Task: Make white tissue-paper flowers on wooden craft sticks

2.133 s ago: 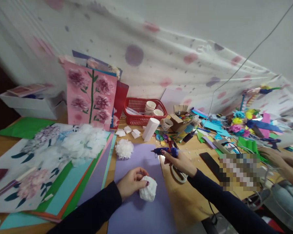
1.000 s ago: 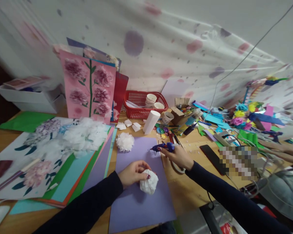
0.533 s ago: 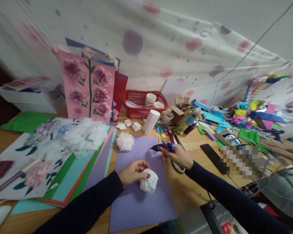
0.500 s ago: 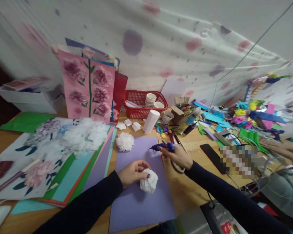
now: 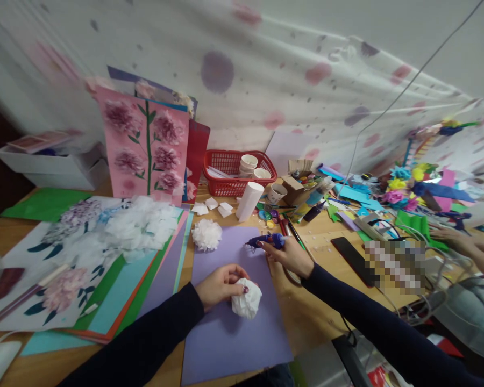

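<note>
Over the middle of the flat purple rectangular sheet of card [image 5: 234, 349], I have the crumpled white paper ball [image 5: 247, 301] in the left hand [image 5: 220, 287]. The thumb lies across its upper left side, and the fingers curl behind it, where I cannot see their tips; the grip is closed around the ball, leaving its right and near faces exposed. I judge from the shadow that the ball is slightly raised off the card.

Near the card's far right corner, I have the slim blue glue gun [image 5: 268, 241] in the right hand [image 5: 292, 257], the fingers wrapped about it; I cannot tell whether one presses the trigger. Its long axis runs roughly parallel to the card's far edge, with the nozzle facing the card's left edge. From the nozzle, the ball lies toward the card's near edge, the two well apart, so I read the gun as aimed across the card's far part, past the ball. The ruffled white paper flower [image 5: 207, 235] sits at the card's far left corner, nearer the left hand than the right.
</note>
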Demonstrator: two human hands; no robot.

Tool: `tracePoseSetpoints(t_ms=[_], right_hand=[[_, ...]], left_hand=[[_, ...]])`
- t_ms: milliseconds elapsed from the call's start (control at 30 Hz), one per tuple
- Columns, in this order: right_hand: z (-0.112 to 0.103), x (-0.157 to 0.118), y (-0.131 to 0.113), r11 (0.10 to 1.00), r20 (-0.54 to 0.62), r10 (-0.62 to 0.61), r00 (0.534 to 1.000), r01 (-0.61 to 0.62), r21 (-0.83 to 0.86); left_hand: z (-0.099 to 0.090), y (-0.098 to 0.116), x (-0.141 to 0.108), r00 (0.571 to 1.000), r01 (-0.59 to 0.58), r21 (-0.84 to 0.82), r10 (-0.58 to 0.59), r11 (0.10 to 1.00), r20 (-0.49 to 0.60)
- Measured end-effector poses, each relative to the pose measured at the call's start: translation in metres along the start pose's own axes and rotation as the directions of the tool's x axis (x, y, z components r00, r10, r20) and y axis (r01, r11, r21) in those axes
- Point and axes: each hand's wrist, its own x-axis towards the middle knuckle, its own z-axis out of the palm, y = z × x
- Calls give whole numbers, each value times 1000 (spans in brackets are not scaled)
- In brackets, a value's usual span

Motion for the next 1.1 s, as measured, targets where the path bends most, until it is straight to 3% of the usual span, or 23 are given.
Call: tracePoseSetpoints(t_ms=[500,767,1100], right_hand=[[-6,-6,1,998,-42,14,999,-16,-65],[-11,-9,3,998,-1,41,999,-41,-54],[-6,-11,-3,1000,22,-15,1000,15,0]], left_hand=[[3,5,-3,1000,14,-24,-15,1000,-10],[3,5,-2,1000,9,-41,-9,999,-18],[3,5,-2,1000,4,-52,-4,999,-15]])
